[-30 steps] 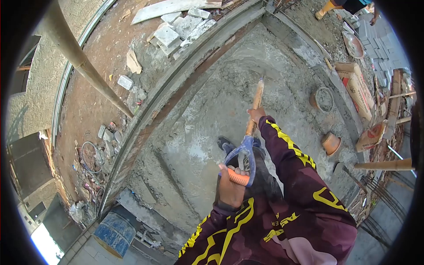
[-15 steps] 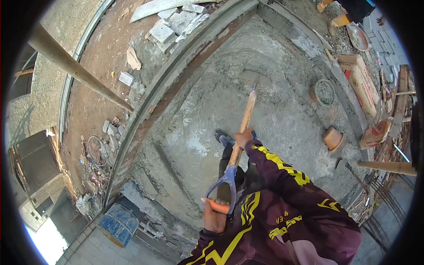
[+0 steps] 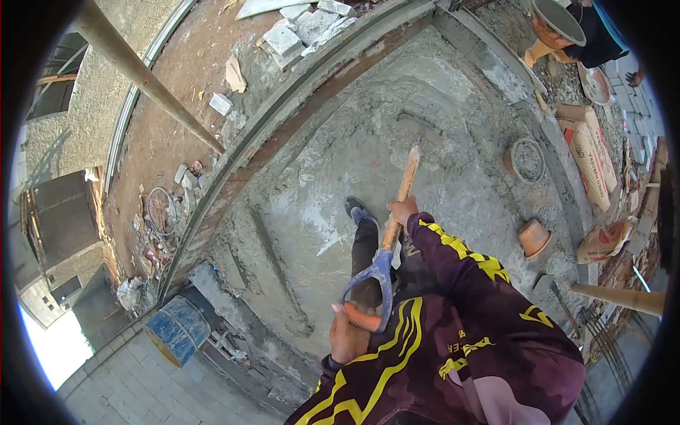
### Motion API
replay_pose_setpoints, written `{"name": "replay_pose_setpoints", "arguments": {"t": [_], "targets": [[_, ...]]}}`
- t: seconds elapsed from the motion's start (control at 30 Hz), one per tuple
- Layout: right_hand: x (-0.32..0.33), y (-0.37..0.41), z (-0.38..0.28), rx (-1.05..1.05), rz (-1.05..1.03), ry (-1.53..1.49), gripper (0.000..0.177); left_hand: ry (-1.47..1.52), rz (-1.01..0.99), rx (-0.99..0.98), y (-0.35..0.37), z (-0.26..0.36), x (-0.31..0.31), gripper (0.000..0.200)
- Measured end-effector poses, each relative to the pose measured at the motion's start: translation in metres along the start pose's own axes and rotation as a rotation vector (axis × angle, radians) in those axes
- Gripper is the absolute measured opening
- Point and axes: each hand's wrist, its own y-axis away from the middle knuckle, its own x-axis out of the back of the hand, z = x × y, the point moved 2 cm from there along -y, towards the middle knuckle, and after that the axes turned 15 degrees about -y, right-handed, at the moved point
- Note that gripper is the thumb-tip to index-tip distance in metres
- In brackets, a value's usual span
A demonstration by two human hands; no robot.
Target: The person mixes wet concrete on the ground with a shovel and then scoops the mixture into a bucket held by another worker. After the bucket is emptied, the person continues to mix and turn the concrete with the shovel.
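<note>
A shovel (image 3: 407, 177) with a wooden shaft and a blue D-shaped top slants across the view. My left hand (image 3: 348, 336) is wrapped round its orange grip, close to my body. Farther down, my right hand (image 3: 404, 211) is closed around the wooden shaft. The shovel's blade end is in wet grey concrete (image 3: 340, 149), and most of the blade is hidden there. My dark shoe (image 3: 356, 207) stands in the mix left of the shaft.
On the right are a mortar-filled bucket (image 3: 525, 161), an orange bucket (image 3: 534, 238), and cement bags (image 3: 586, 152). A blue drum (image 3: 178, 330) stands lower left. Low walls (image 3: 283, 106) border the concrete. At upper right, another person (image 3: 591, 35) is beside a large tub (image 3: 557, 23).
The shovel blade, visible before, has sunk mostly out of sight in the concrete. Both my hands keep their hold. A large tub has come into view beside the other person.
</note>
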Motion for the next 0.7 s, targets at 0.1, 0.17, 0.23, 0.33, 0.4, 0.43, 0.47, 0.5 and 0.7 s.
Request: {"name": "replay_pose_setpoints", "arguments": {"t": [0.1,0.17,0.23,0.33,0.4,0.43,0.47,0.5,0.7], "targets": [[0.006,-0.025,0.082,0.212,0.175,0.284,0.06,-0.007,0.119,-0.025,0.033,-0.015,0.042,0.042],[-0.005,-0.038,0.08,0.204,0.197,0.381,0.062,-0.011,0.154,-0.055,0.013,-0.01,0.034,0.042],[-0.005,-0.037,0.057,0.115,0.102,0.317,0.06,-0.027,0.113,-0.061,0.005,0.002,0.03,0.044],[0.004,0.025,0.046,0.155,-0.001,0.114,0.061,0.003,0.148,0.025,0.039,-0.012,0.028,0.045],[0.004,0.019,0.082,0.208,0.103,0.246,0.066,0.008,0.163,-0.018,0.043,-0.019,0.04,0.044],[0.004,0.008,0.087,0.12,0.103,0.301,0.068,0.008,0.18,-0.026,0.034,-0.025,0.05,0.044],[-0.005,-0.009,0.087,0.036,0.092,0.348,0.07,0.003,0.198,-0.047,0.027,-0.026,0.058,0.043],[-0.01,-0.011,0.079,0.057,0.087,0.379,0.066,-0.051,0.219,-0.071,0.021,-0.016,0.052,0.039],[0.003,0.011,0.086,0.094,0.091,0.236,0.048,-0.099,0.129,-0.079,0.038,-0.033,0.052,0.041]]}}
